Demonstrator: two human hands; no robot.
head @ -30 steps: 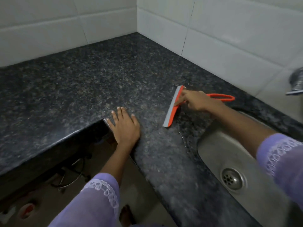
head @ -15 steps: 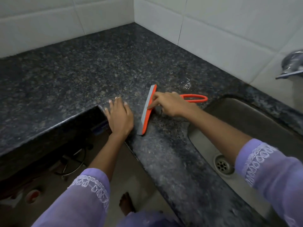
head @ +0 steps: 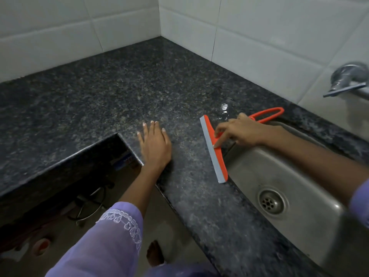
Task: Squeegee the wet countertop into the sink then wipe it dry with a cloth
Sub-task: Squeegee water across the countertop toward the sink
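Orange squeegee [head: 214,149] under right hand [head: 239,130] fingers [head: 220,141], beside sink [head: 299,176]

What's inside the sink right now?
The steel sink shows only its round drain and bare metal. The right hand and its forearm cover the far part; the near right corner is blurred, so anything there is unseen.

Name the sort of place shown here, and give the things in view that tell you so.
Most likely a home kitchen: a steel sink set into a dark granite countertop, a tap on the white tiled wall.
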